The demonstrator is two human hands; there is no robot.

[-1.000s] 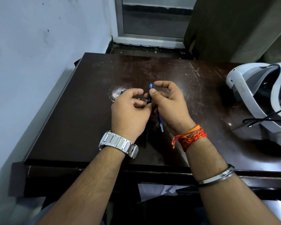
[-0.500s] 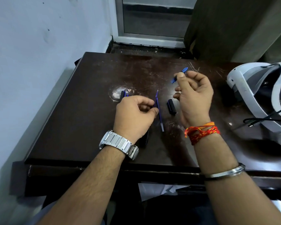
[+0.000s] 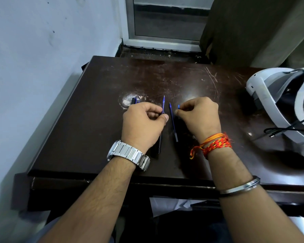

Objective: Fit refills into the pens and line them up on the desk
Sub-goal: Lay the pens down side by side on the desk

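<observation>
A dark bench [image 3: 102, 106] carries the work. Left of the loose refill [image 3: 173, 122], the left hand [image 3: 142, 125] is closed on a refill [image 3: 163, 104], a black barrel [image 3: 158, 146] below it. Right of it, the right hand [image 3: 199, 116] is pinched on a small blue piece [image 3: 178, 106]. Fitting is judged underway; alignment is needed next

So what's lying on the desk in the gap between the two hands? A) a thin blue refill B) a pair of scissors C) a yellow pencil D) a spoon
A: a thin blue refill lies loose on the dark desk in the gap between the left hand and the right hand, and neither hand touches it.
</observation>
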